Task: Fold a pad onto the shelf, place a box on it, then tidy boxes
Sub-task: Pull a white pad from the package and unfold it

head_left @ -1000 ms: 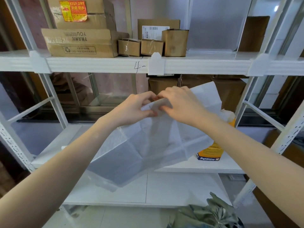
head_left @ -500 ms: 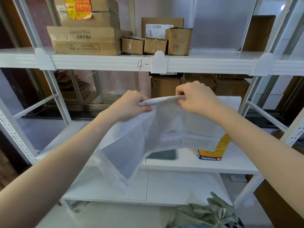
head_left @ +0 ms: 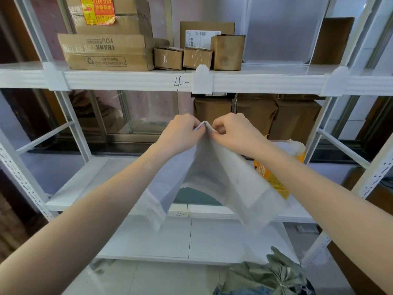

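White absorbent pad (head_left: pixel 214 177) hangs folded below your left hand (head_left: pixel 180 133) and right hand (head_left: pixel 234 129), both pinching its top corners together. Loose halves splay apart; one thin pinch slipping likely undoes the fold before the shelf (head_left: pixel 89 182) beneath.

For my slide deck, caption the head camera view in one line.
Both hands, left hand and right hand, pinch the white pad together, draped before the middle shelf and orange PetShiny box.
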`<state>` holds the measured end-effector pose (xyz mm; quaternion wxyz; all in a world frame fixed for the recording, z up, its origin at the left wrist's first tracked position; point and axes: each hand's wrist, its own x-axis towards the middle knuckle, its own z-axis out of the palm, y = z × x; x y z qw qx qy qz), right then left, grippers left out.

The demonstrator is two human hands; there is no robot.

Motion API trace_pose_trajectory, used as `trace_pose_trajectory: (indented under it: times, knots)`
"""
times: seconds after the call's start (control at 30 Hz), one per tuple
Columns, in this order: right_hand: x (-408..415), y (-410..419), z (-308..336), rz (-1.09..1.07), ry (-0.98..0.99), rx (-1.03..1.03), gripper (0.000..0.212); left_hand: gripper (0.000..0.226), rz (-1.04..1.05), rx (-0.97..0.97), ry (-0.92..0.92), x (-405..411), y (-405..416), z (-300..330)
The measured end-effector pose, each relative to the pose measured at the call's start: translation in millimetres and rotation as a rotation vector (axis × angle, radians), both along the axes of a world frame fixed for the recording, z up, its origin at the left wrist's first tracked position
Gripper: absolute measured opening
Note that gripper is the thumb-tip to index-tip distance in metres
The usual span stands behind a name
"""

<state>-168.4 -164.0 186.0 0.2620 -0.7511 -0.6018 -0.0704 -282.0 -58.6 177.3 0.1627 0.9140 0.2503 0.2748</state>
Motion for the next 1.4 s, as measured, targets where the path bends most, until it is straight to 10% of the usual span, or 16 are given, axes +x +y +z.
trace_pose_trajectory:
  times: [0.3, 0.53, 0.77, 1.1, 1.4]
  knots:
    - [-9, -8, 3, 0.075, 0.274, 0.060, 0.035, 0.048, -0.025, -0.759, -0.268, 12, 6, 12]
    - [12, -11, 3, 0.064, 0.155, 0.176, 0.029, 0.037, -0.141, -0.433, -0.304, 1, 21, 13]
    - [35, -18, 4, 0.006, 0.142, -0.099, 0.078, 0.029, -0.206, -0.355, -0.345, -15, 32, 20]
    - [34, -18, -11, -0.021, 0.211, -0.246, 0.021, 0.026, 0.017, -0.109, -0.379, -29, 52, -4]
    - [56, -10, -38, -0.044, 0.098, -0.434, 0.021, 0.030, 0.173, -0.076, -0.289, -41, 72, -54]
